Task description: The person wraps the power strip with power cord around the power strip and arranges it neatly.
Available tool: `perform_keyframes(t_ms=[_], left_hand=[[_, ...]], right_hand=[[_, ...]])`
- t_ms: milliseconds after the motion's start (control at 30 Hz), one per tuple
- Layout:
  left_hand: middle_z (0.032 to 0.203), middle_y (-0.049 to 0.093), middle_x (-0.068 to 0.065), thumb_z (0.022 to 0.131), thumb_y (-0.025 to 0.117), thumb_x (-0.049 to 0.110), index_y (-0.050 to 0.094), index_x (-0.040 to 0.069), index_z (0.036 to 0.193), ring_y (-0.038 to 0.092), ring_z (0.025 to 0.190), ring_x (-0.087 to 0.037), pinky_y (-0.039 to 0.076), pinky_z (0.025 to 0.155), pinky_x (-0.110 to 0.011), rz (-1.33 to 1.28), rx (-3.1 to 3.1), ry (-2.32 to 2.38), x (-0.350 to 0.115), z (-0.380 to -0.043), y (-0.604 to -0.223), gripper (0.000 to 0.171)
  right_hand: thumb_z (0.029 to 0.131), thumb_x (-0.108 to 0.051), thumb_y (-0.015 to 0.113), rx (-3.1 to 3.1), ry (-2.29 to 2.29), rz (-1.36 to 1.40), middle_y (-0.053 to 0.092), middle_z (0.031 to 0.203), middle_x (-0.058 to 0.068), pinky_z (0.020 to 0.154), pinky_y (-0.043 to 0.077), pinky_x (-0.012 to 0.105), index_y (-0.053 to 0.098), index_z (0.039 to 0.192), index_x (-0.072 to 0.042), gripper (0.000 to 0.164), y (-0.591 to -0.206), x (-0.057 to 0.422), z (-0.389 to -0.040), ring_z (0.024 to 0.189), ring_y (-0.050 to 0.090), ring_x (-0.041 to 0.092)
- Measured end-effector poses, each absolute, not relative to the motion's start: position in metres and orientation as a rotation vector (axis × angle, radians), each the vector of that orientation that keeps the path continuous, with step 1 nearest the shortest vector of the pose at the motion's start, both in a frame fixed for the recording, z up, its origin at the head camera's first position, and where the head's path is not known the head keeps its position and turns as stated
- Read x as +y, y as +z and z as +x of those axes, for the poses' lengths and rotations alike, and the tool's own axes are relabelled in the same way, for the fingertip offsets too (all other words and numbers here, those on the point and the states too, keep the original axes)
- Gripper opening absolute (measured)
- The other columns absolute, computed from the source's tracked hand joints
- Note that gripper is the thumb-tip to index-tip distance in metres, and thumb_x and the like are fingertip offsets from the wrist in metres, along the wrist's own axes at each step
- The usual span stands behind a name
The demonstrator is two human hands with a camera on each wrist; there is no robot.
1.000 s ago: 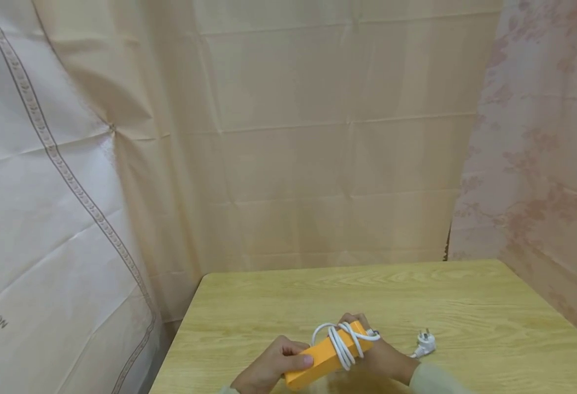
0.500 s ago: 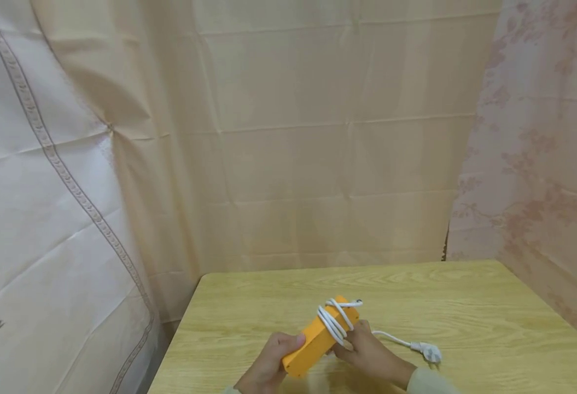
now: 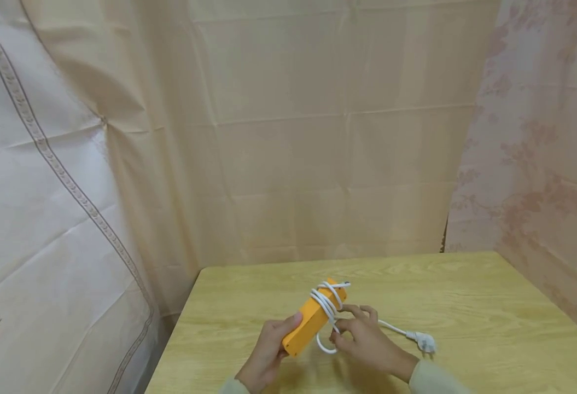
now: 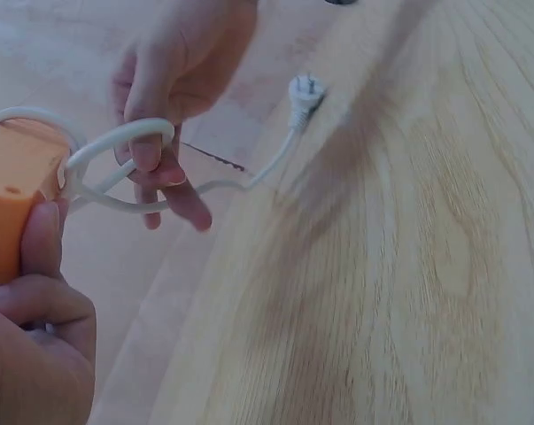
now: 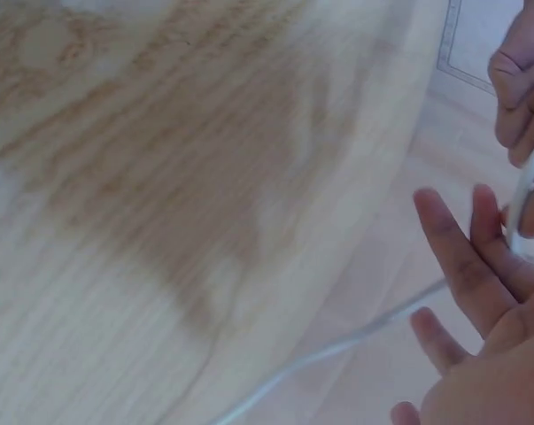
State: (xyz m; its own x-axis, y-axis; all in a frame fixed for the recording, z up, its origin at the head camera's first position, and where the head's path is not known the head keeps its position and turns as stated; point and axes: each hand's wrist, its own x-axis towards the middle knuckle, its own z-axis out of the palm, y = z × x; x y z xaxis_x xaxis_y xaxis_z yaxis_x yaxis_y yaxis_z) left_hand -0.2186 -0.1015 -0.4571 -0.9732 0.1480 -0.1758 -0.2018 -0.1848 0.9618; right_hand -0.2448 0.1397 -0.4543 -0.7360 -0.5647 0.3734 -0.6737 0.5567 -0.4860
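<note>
My left hand (image 3: 267, 350) grips the lower end of an orange power strip (image 3: 304, 331), holding it tilted above the table with the thumb along its side. Several turns of white power cord (image 3: 324, 301) wrap its far end. With thumb and forefinger, my right hand (image 3: 369, 342) pinches a loop of this cord just right of the strip; the left wrist view shows the pinched cord (image 4: 116, 137) clearly. The other fingers (image 5: 452, 257) of that hand spread apart in the right wrist view. The cord's tail runs rightward to a white plug (image 3: 425, 343) with metal pins.
A wood-grain table (image 3: 475, 306) lies beneath both hands. Beige curtain (image 3: 337, 164) hangs behind it, a white cloth (image 3: 47, 230) at the left and a flowered pink cloth (image 3: 544, 164) at the right.
The power strip has tilted steeper and shifted up and left. My right hand has come from behind the strip to its right side, drawing out a cord loop. The plug has turned pins-down.
</note>
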Motion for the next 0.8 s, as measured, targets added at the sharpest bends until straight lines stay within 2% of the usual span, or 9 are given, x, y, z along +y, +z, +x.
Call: perform_keyframes(t_ms=[167, 333, 500, 567, 700, 800], left_hand=[[0.077, 0.072, -0.002, 0.095, 0.072, 0.041, 0.078, -0.002, 0.091, 0.062, 0.069, -0.012, 0.048, 0.059, -0.026, -0.067, 1.937, 2.222, -0.099, -0.218, -0.457, 0.044], [0.082, 0.071, -0.001, 0.092, 0.076, 0.042, 0.079, -0.003, 0.093, 0.060, 0.074, -0.014, 0.047, 0.063, -0.026, -0.039, 2.063, 2.145, -0.097, -0.216, -0.454, 0.045], [0.083, 0.071, -0.002, 0.092, 0.078, 0.037, 0.081, -0.001, 0.089, 0.058, 0.078, -0.015, 0.047, 0.066, -0.027, 0.096, 2.218, 2.100, -0.095, -0.215, -0.455, 0.038], [0.084, 0.071, -0.003, 0.093, 0.077, 0.036, 0.081, 0.002, 0.092, 0.058, 0.077, -0.015, 0.047, 0.064, -0.026, 0.139, 2.281, 2.068, -0.093, -0.214, -0.455, 0.035], [0.081, 0.069, -0.002, 0.093, 0.078, 0.035, 0.082, 0.006, 0.096, 0.056, 0.071, -0.012, 0.045, 0.055, -0.023, 0.183, 2.367, 2.032, -0.091, -0.211, -0.452, 0.030], [0.077, 0.064, -0.001, 0.092, 0.079, 0.035, 0.082, 0.007, 0.097, 0.054, 0.067, -0.011, 0.044, 0.052, -0.022, 0.237, 2.441, 1.996, -0.091, -0.209, -0.450, 0.029]], right_hand=[[0.092, -0.019, 0.071, -2.606, 0.837, 1.085, 0.067, 0.084, -0.026, 0.096, 0.021, 0.066, 0.072, 0.077, -0.026, 0.017, -0.451, 0.140, -0.246, 0.114, 0.056, 0.031], [0.088, -0.018, 0.071, -2.661, 0.759, 1.078, 0.061, 0.073, -0.031, 0.095, 0.023, 0.071, 0.071, 0.076, -0.026, 0.015, -0.448, 0.139, -0.244, 0.111, 0.055, 0.030], [0.082, -0.015, 0.074, -2.721, 0.717, 1.035, 0.058, 0.069, -0.029, 0.094, 0.024, 0.075, 0.070, 0.073, -0.027, 0.016, -0.446, 0.138, -0.240, 0.105, 0.056, 0.029], [0.081, -0.013, 0.074, -2.746, 0.752, 1.008, 0.058, 0.071, -0.027, 0.092, 0.025, 0.072, 0.070, 0.073, -0.027, 0.017, -0.446, 0.137, -0.240, 0.098, 0.055, 0.025], [0.077, -0.009, 0.072, -2.813, 0.890, 0.941, 0.060, 0.074, -0.024, 0.081, 0.029, 0.057, 0.072, 0.077, -0.027, 0.017, -0.446, 0.137, -0.241, 0.083, 0.050, 0.012], [0.080, -0.008, 0.071, -2.867, 1.112, 0.918, 0.064, 0.078, -0.018, 0.079, 0.041, 0.045, 0.074, 0.084, -0.022, 0.015, -0.444, 0.137, -0.241, 0.075, 0.054, 0.007]])
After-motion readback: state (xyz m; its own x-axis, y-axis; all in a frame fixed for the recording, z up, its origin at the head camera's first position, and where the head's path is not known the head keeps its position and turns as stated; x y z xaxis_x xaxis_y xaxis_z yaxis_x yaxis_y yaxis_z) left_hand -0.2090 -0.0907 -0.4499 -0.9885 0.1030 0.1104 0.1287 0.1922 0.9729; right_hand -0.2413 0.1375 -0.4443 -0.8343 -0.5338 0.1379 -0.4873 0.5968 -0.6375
